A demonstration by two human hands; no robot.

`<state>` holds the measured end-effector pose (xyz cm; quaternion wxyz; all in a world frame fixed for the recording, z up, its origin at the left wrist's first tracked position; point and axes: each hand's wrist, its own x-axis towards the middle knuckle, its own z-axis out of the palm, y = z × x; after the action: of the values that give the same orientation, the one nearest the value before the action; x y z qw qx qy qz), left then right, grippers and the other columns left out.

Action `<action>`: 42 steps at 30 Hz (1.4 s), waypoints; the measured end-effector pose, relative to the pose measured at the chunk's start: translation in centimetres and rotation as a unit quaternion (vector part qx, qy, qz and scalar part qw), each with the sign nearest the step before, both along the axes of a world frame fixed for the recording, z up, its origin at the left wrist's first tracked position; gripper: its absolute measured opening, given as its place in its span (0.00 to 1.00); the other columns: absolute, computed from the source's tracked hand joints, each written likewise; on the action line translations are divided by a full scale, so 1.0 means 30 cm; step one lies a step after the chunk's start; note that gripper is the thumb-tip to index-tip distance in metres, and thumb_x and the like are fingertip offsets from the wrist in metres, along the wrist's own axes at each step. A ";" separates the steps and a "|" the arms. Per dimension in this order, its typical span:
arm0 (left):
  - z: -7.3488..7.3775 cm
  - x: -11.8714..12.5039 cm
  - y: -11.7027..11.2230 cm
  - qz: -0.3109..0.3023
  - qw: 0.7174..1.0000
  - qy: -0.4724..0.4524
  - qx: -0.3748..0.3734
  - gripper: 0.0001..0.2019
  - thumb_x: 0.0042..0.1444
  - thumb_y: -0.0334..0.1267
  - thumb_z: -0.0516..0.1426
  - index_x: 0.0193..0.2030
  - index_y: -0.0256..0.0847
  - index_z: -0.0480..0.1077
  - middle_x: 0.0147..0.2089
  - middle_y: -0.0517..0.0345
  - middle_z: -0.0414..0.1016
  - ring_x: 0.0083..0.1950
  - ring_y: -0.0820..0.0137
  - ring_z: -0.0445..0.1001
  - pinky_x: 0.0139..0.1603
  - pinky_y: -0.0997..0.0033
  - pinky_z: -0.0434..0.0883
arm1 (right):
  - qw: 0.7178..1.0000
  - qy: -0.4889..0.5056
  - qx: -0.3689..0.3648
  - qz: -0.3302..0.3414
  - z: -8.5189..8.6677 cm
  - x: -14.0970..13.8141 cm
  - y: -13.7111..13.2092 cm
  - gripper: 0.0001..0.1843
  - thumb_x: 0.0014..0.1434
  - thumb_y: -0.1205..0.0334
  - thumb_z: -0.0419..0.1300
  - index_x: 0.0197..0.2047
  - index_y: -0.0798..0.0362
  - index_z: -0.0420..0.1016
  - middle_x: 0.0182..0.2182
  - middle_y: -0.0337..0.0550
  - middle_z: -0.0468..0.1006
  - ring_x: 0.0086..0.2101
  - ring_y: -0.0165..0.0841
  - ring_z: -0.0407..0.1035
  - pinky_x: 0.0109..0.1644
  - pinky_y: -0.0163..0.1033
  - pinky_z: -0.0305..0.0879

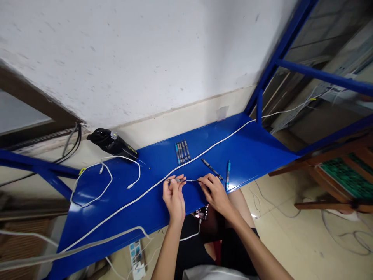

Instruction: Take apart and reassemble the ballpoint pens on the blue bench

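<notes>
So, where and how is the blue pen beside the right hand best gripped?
Probably mid-barrel on the blue pen, pinched from above across its long sides: it is slim, lies flat and runs away from the person, while the dark pen crowds its nearer half from the left.

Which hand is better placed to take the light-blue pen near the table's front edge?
Probably the right hand: it is closer to the light-blue pen than the left hand. Both appear occupied with pen parts.
</notes>
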<state>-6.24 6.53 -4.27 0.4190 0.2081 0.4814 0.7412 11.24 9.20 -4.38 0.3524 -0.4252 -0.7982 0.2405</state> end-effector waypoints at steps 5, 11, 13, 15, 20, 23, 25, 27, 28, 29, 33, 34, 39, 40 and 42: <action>0.001 0.003 0.003 -0.006 1.000 0.001 0.002 0.20 0.67 0.54 0.67 0.53 0.41 0.71 0.48 0.47 0.87 0.50 0.60 0.88 0.54 0.61 0.81 | 1.000 -0.005 0.003 0.005 -0.001 0.000 0.003 0.15 0.80 0.65 0.53 0.62 0.46 0.76 0.47 0.48 0.79 0.46 0.41 0.74 0.52 0.49 0.68; 0.008 0.014 -0.002 -0.046 0.998 0.040 -0.024 0.20 0.68 0.54 0.66 0.52 0.41 0.70 0.48 0.46 0.88 0.49 0.59 0.89 0.54 0.60 0.81 | 1.000 -0.015 0.003 0.002 -0.001 0.000 0.003 0.15 0.80 0.65 0.53 0.62 0.45 0.76 0.46 0.48 0.78 0.46 0.42 0.74 0.51 0.50 0.68; 0.006 0.015 -0.005 -0.065 0.996 0.055 -0.031 0.20 0.69 0.54 0.65 0.52 0.41 0.70 0.49 0.45 0.88 0.49 0.59 0.89 0.55 0.60 0.81 | 1.000 -0.015 0.003 0.001 -0.003 0.001 0.003 0.15 0.80 0.65 0.53 0.62 0.45 0.76 0.46 0.48 0.78 0.45 0.42 0.74 0.51 0.49 0.69; 0.002 0.015 -0.008 -0.077 0.994 0.065 -0.035 0.19 0.69 0.53 0.65 0.52 0.41 0.70 0.49 0.45 0.88 0.49 0.60 0.88 0.55 0.60 0.81 | 1.000 -0.008 0.005 0.003 -0.006 0.002 0.002 0.15 0.80 0.64 0.54 0.63 0.45 0.75 0.47 0.48 0.79 0.46 0.43 0.75 0.52 0.49 0.69; -0.005 0.009 -0.003 -0.037 0.998 0.044 -0.017 0.19 0.69 0.53 0.65 0.53 0.41 0.70 0.47 0.47 0.88 0.48 0.62 0.88 0.53 0.62 0.81 | 0.999 0.025 -0.004 -0.021 -0.019 0.004 -0.004 0.14 0.78 0.60 0.58 0.64 0.47 0.69 0.51 0.51 0.80 0.48 0.45 0.76 0.54 0.51 0.71; -0.004 0.006 0.002 -0.017 0.999 0.026 -0.007 0.20 0.67 0.54 0.66 0.53 0.42 0.70 0.46 0.48 0.88 0.48 0.62 0.88 0.52 0.62 0.81 | 0.999 0.031 -0.010 -0.032 -0.022 0.001 -0.008 0.10 0.78 0.60 0.58 0.60 0.48 0.69 0.51 0.52 0.80 0.47 0.45 0.76 0.52 0.51 0.72; -0.002 0.006 0.003 -0.014 0.999 0.028 -0.007 0.20 0.67 0.55 0.66 0.53 0.42 0.70 0.46 0.48 0.87 0.48 0.62 0.88 0.51 0.63 0.81 | 0.999 0.028 -0.008 -0.034 -0.021 0.000 -0.009 0.09 0.78 0.61 0.57 0.59 0.48 0.69 0.50 0.51 0.80 0.47 0.45 0.76 0.50 0.50 0.72; 0.000 0.007 0.003 -0.011 0.999 0.035 -0.008 0.20 0.67 0.55 0.66 0.52 0.42 0.71 0.46 0.48 0.87 0.47 0.63 0.87 0.51 0.63 0.81 | 0.999 0.026 -0.007 -0.036 -0.018 0.000 -0.009 0.08 0.77 0.62 0.57 0.58 0.48 0.69 0.49 0.51 0.80 0.46 0.45 0.75 0.50 0.50 0.71; 0.000 0.007 0.002 -0.011 0.999 0.038 -0.009 0.20 0.68 0.55 0.66 0.52 0.42 0.71 0.46 0.48 0.87 0.47 0.63 0.87 0.51 0.63 0.81 | 0.999 0.025 -0.009 -0.035 -0.016 0.000 -0.008 0.08 0.77 0.62 0.57 0.57 0.48 0.69 0.48 0.51 0.80 0.46 0.45 0.75 0.50 0.50 0.71; 0.000 0.008 0.000 -0.013 0.999 0.043 -0.011 0.19 0.68 0.55 0.65 0.52 0.43 0.71 0.46 0.48 0.87 0.48 0.63 0.87 0.51 0.63 0.81 | 0.999 0.026 -0.011 -0.034 -0.015 0.001 -0.007 0.07 0.78 0.62 0.57 0.57 0.48 0.68 0.48 0.50 0.79 0.46 0.44 0.74 0.50 0.50 0.71; 0.001 0.012 -0.009 -0.062 0.993 0.090 -0.032 0.17 0.70 0.52 0.64 0.54 0.42 0.72 0.48 0.46 0.88 0.49 0.61 0.88 0.54 0.60 0.81 | 0.999 0.034 -0.015 -0.001 -0.010 0.006 -0.004 0.05 0.79 0.63 0.55 0.55 0.47 0.69 0.46 0.49 0.78 0.46 0.43 0.74 0.52 0.50 0.71; 0.003 0.013 -0.011 -0.087 0.990 0.109 -0.040 0.17 0.70 0.51 0.64 0.54 0.41 0.73 0.49 0.45 0.88 0.50 0.60 0.88 0.55 0.59 0.81 | 0.999 0.038 -0.018 0.011 -0.009 0.007 -0.004 0.05 0.79 0.63 0.54 0.55 0.47 0.69 0.46 0.48 0.78 0.46 0.43 0.74 0.52 0.49 0.71; 0.017 0.018 -0.016 -0.183 0.966 0.176 -0.054 0.14 0.66 0.47 0.68 0.51 0.40 0.79 0.53 0.44 0.88 0.56 0.56 0.87 0.61 0.56 0.81 | 0.995 0.077 -0.048 0.050 -0.004 0.017 -0.002 0.08 0.80 0.63 0.53 0.56 0.45 0.72 0.47 0.48 0.78 0.48 0.42 0.75 0.53 0.48 0.72; 0.019 0.018 -0.015 -0.185 0.965 0.180 -0.051 0.14 0.66 0.46 0.69 0.50 0.40 0.79 0.52 0.45 0.88 0.56 0.56 0.87 0.62 0.56 0.81 | 0.994 0.081 -0.051 0.055 -0.004 0.019 -0.001 0.08 0.80 0.63 0.53 0.56 0.45 0.73 0.47 0.48 0.78 0.48 0.42 0.75 0.54 0.48 0.72; 0.018 0.019 -0.013 -0.182 0.965 0.182 -0.043 0.13 0.64 0.45 0.70 0.49 0.40 0.79 0.51 0.46 0.88 0.55 0.57 0.87 0.61 0.56 0.81 | 0.994 0.080 -0.052 0.062 -0.004 0.025 0.000 0.10 0.80 0.63 0.54 0.58 0.45 0.74 0.48 0.48 0.79 0.48 0.42 0.75 0.54 0.48 0.73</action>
<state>-5.68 6.13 -3.72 0.4603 0.4056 0.5353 0.5806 11.99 9.20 -4.51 0.3767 -0.3721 -0.7788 0.3365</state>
